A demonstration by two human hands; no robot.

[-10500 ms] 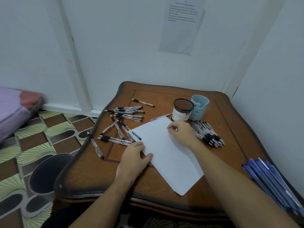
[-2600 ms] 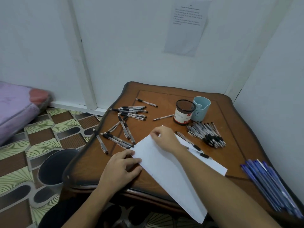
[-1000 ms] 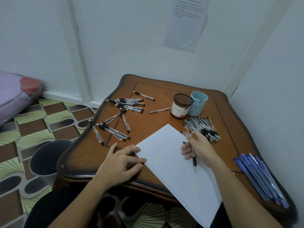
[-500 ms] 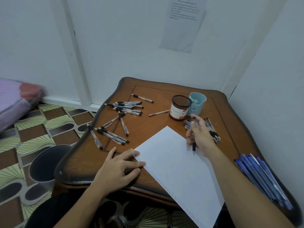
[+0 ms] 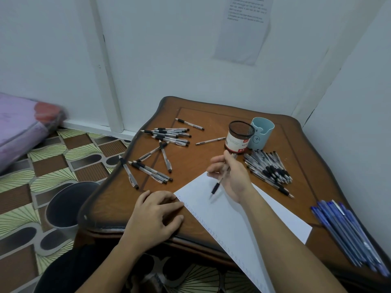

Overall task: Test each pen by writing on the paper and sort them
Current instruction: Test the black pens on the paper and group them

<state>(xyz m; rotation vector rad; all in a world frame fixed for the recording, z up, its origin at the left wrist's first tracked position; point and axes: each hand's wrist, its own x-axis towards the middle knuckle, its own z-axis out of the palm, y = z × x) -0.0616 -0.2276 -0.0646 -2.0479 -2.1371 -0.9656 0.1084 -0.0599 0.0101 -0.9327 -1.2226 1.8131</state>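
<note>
A white sheet of paper [image 5: 232, 216] lies slanted across the near part of the wooden table [image 5: 211, 115], its lower end hanging over the front edge. My right hand [image 5: 230, 176] is shut on a black-grip pen [image 5: 218, 183], tip pointing down just above the paper's upper corner. My left hand [image 5: 156, 216] rests flat on the table with fingertips at the paper's left edge. Several loose pens [image 5: 167, 136] lie scattered on the left. A tight pile of pens [image 5: 268, 168] lies to the right of my right hand.
A black mesh cup [image 5: 240, 137] and a light blue cup [image 5: 260, 133] stand at the back. Several blue pens [image 5: 347, 231] lie at the table's right edge. A grey bin [image 5: 67, 204] stands on the patterned floor at the left. White walls close the back and right.
My right hand took a pen from the right pile and carried it left, over the paper's upper corner. My left hand stayed at the paper's left edge.
</note>
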